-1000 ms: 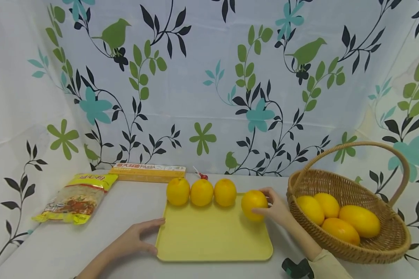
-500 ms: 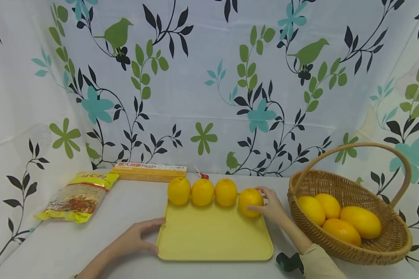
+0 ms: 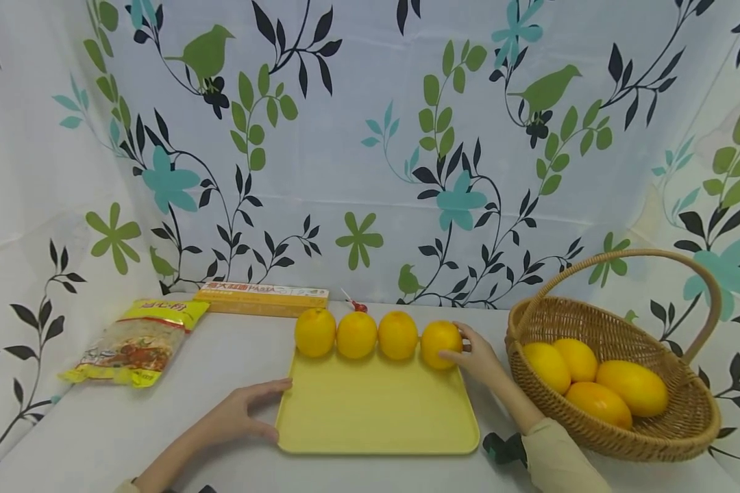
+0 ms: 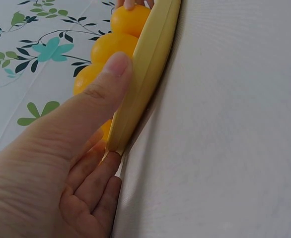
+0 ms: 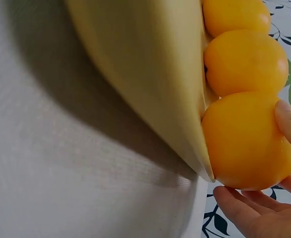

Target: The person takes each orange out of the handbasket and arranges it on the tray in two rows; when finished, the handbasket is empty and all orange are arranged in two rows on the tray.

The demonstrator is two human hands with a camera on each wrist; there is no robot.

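A yellow tray (image 3: pixel 379 411) lies on the white table, with several oranges in a row along its far edge. At the row's right end, my right hand (image 3: pixel 481 357) holds an orange (image 3: pixel 439 344), thumb on the near side and fingers behind. That orange (image 5: pixel 252 141) sits at the tray's corner in the right wrist view, beside another orange (image 5: pixel 246 63). My left hand (image 3: pixel 240 414) touches the tray's left edge, thumb and fingers spread apart along it. Its thumb (image 4: pixel 98 94) lies by the tray's rim (image 4: pixel 145 74) in the left wrist view.
A wicker basket (image 3: pixel 654 448) with a tall handle stands at the right, holding several yellow-orange fruits (image 3: pixel 632 388). A yellow food packet (image 3: pixel 138 342) lies at the left. Behind the tray are a pasta box (image 3: pixel 262 299) and a small red item (image 3: pixel 359 307). A patterned curtain hangs behind.
My right hand has moved the orange left and slightly away, up to the other oranges in the row. My left hand stays at the tray's edge.
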